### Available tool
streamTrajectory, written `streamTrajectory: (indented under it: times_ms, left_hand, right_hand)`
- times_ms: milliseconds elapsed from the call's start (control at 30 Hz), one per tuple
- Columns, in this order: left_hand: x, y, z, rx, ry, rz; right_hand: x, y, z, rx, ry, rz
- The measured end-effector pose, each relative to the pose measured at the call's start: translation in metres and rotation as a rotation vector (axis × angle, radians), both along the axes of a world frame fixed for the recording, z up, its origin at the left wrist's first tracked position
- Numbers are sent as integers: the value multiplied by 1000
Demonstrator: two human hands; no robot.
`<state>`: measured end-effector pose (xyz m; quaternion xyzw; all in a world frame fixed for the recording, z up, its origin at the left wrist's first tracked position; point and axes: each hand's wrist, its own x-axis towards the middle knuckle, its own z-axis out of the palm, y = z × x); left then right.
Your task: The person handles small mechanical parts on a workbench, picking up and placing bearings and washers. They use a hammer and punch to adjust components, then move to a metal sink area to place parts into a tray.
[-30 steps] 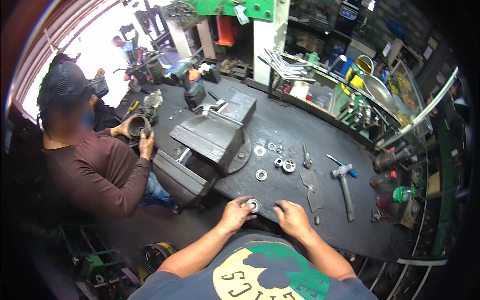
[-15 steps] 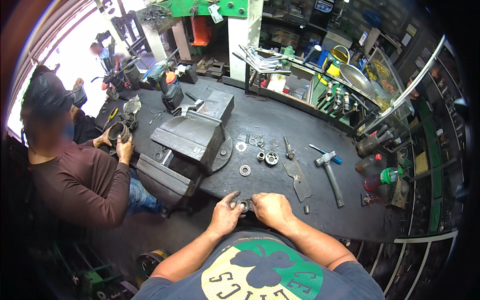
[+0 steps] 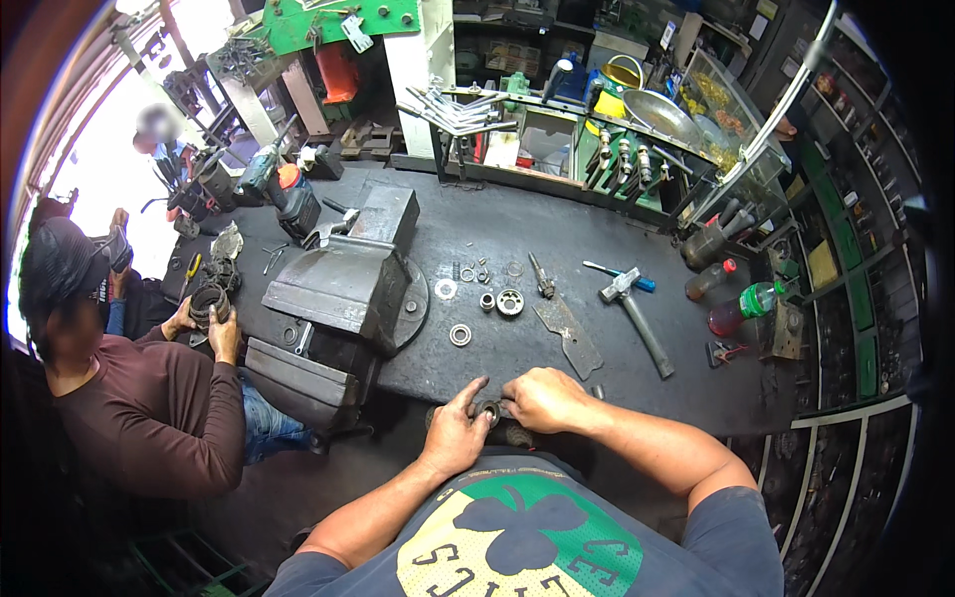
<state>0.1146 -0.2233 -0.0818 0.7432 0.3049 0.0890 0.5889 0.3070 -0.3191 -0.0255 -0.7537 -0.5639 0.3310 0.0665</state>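
My left hand [image 3: 459, 428] pinches a small metal bearing ring [image 3: 489, 409] just off the bench's front edge, its index finger stretched out past the ring. On the other side, my right hand [image 3: 547, 400] has its fingers curled against the ring's right edge; the fingertips are partly hidden. Beyond them on the bench lie another bearing [image 3: 460, 335], a larger bearing [image 3: 510, 302], a bushing [image 3: 487, 301], a flat washer [image 3: 446, 290] and a toothed shaft [image 3: 540, 275]. A flat metal plate [image 3: 570, 340] and a small cylinder [image 3: 598, 392] lie nearer my right hand.
A big bench vise [image 3: 338, 284] stands to the left. Right of the plate are a hammer [image 3: 639, 323] and a blue-handled screwdriver [image 3: 619, 276]. Two bottles [image 3: 744, 308] stand farther right. A co-worker [image 3: 149, 398] at the left holds a round metal part [image 3: 210, 302].
The view has shifted, so the bench things sit farther left and higher. My right forearm has swung outward and up. Both hands stay at the ring.
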Motion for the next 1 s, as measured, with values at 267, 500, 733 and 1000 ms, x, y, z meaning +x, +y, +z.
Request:
streamTrajectory:
  times_ms: [267,500,733,1000]
  left_hand:
    - [5,2,15,35,76,-134]
    - [6,5,14,-64,-30,-213]
    - [17,19,25,-258,-22,-60]
    - [15,13,28,-244,-130,78]
  right_hand:
    - [-1,-15,1,37,-136,124]
    - [33,-13,-6,-26,317,199]
    - [16,-19,2,252,106,-30]
    - [-9,-27,11,334,13,-161]
